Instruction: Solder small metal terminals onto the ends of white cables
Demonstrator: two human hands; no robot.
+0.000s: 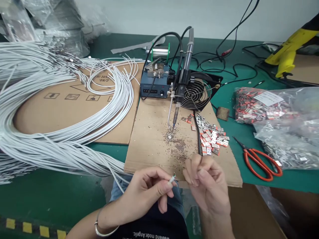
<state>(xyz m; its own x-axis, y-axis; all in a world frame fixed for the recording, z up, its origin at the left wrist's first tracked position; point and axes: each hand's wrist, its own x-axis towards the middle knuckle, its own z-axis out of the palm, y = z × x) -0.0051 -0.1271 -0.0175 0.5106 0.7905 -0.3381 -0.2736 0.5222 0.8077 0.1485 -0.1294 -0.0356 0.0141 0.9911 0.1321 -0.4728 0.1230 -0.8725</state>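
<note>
Between the thumb and fingers of my left hand [154,189] is the end of a white cable [171,179], with short coloured wires showing at its tip. Just right of that tip, my right hand [208,179] is closed, its fingers curled and thumb pressed in; whatever it may hold is hidden. Both hands are at the near edge of a cardboard sheet [147,142]. Beyond them a soldering iron [181,79] hangs tip down in a stand, over a small heap of solder bits [170,135]. Loose metal USB connectors [211,137] with orange-red parts lie to the right.
A large bundle of white cables [74,142] covers the left side. At the back are a blue soldering unit [154,86], a solder spool [159,52] and a fan [195,94]. Red-handled scissors [261,164] and bags of connectors [266,106] lie right.
</note>
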